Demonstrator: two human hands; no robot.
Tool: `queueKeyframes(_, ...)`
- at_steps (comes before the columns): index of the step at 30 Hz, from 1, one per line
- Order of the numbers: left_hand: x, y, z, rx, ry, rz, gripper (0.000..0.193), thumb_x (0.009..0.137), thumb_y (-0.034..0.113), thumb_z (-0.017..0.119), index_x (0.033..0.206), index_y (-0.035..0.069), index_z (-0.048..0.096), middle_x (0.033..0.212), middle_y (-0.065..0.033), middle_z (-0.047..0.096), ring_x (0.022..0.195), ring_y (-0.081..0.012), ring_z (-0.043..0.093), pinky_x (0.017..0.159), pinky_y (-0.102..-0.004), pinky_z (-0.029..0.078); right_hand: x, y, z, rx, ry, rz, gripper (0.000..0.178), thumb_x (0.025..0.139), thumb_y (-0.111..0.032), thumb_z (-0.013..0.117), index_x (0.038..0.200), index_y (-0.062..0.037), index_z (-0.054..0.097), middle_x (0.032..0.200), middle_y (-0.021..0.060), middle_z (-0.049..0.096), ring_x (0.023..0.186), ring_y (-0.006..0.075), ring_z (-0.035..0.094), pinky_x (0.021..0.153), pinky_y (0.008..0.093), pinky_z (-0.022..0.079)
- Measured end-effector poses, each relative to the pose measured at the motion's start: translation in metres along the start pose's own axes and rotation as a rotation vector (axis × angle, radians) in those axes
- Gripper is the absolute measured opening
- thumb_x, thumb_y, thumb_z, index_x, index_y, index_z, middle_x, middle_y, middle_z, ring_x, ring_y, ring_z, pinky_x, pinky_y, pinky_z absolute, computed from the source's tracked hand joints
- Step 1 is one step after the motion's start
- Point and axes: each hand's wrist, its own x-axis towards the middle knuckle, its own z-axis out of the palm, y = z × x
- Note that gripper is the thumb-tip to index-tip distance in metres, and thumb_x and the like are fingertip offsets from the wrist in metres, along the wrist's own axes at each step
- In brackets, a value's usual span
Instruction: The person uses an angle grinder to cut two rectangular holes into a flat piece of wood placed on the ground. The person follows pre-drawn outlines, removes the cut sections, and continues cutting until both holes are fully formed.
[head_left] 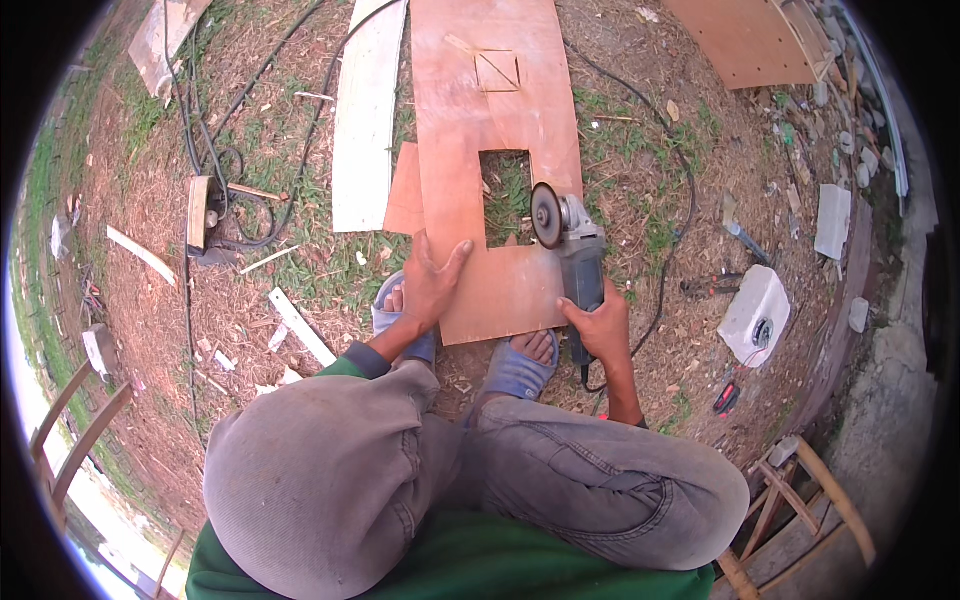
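Ground [640, 250] with dry bits and green grass spread all around. On it lay a long brown board [450, 160], running away from the person's feet. It had a big square-cornered hole [508, 185] near its close end, and a small square with a slanted line farther up. A pale plank [370, 130] lay to its left. The person's knees, in gray pants [310, 480], were bent up close. A gray grinder [583, 265] was over the board's right side, its round disc [545, 215] by the hole's right edge. A white block [752, 310] sat off to the right. Blue sandals [525, 370] were beside the board's near end. The right hand [603, 325] was wrapped around the grinder's body. The left hand [434, 283] touched the board's left edge, thumb and pointing finger spread; whether it pinched the board, nobody could tell. A little red and black tool [727, 399] lay below the block.
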Motion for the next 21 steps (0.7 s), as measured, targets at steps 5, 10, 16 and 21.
queueKeyframes(5, 0.005, 0.000, 0.001, -0.029, 0.002, 0.020, 0.051, 0.104, 0.029, 0.084, 0.130, -0.008, 0.062, 0.111, -0.0246, 0.078, 0.097, -0.0311, 0.079, 0.086, -0.0430, 0.062, 0.006, -0.002, 0.002, 0.015, 0.006, -0.005, 0.045, 0.084, -0.021, 0.094, 0.116, 0.0032, 0.074, 0.092, 0.0144, 0.082, 0.081, 0.0211, 0.078, 0.077, 0.0394, 0.062)
queueKeyframes(10, 0.004, 0.000, 0.001, -0.037, 0.004, 0.002, 0.051, 0.104, 0.030, 0.084, 0.131, -0.008, 0.061, 0.112, -0.0252, 0.078, 0.097, -0.0323, 0.080, 0.085, -0.0436, 0.062, 0.004, -0.005, 0.002, 0.026, -0.027, 0.058, 0.052, 0.082, -0.025, 0.095, 0.120, 0.0035, 0.073, 0.100, 0.0238, 0.082, 0.092, 0.0370, 0.083, 0.084, 0.0466, 0.064)
queueKeyframes(16, 0.005, 0.000, 0.001, 0.033, 0.008, 0.003, 0.051, 0.105, 0.031, 0.084, 0.132, -0.007, 0.063, 0.113, -0.0203, 0.079, 0.099, -0.0247, 0.079, 0.085, -0.0387, 0.063, 0.002, -0.010, 0.002, 0.028, -0.025, 0.049, 0.052, 0.082, -0.024, 0.095, 0.119, 0.0045, 0.073, 0.098, 0.0252, 0.082, 0.090, 0.0378, 0.084, 0.082, 0.0465, 0.064)
queueKeyframes(21, 0.004, 0.000, 0.001, 0.019, 0.011, -0.001, 0.051, 0.104, 0.031, 0.084, 0.130, -0.007, 0.063, 0.112, -0.0225, 0.079, 0.098, -0.0289, 0.079, 0.085, -0.0413, 0.063, 0.001, -0.014, 0.001, 0.020, -0.030, 0.068, 0.052, 0.081, -0.024, 0.095, 0.118, 0.0054, 0.073, 0.097, 0.0257, 0.082, 0.090, 0.0375, 0.084, 0.082, 0.0464, 0.064)
